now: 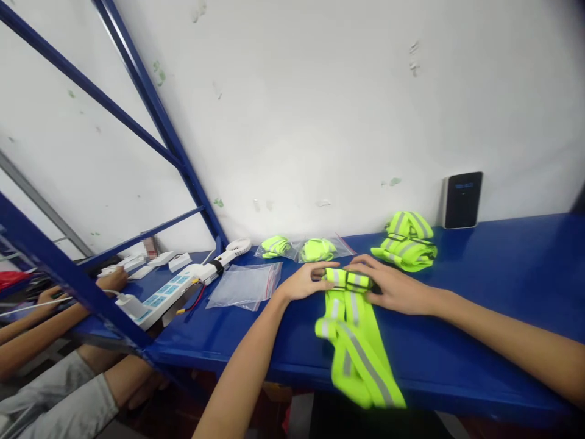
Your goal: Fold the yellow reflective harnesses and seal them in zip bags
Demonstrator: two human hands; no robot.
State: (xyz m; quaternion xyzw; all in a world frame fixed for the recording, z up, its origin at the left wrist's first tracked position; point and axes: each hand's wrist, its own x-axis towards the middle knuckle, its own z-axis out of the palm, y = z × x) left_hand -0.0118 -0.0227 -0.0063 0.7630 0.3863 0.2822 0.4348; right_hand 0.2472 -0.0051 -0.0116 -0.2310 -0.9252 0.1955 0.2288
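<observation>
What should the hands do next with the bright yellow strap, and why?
Probably fold the strap over one more turn toward the body. The left hand and the right hand both pinch its folded top end, but a long loose part lies flat and hangs over the table edge, unlike the small bundles in bags behind.

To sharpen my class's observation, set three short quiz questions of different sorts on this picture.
1. True or false: the left hand and the right hand both touch the reflective strap.
2. Which lies nearest the left hand? A) empty clear bags B) black device C) power strip
3. Fill in: the strap's loose end hangs over the ___ edge of the table.
Key: 1 true; 2 A; 3 front.
</observation>
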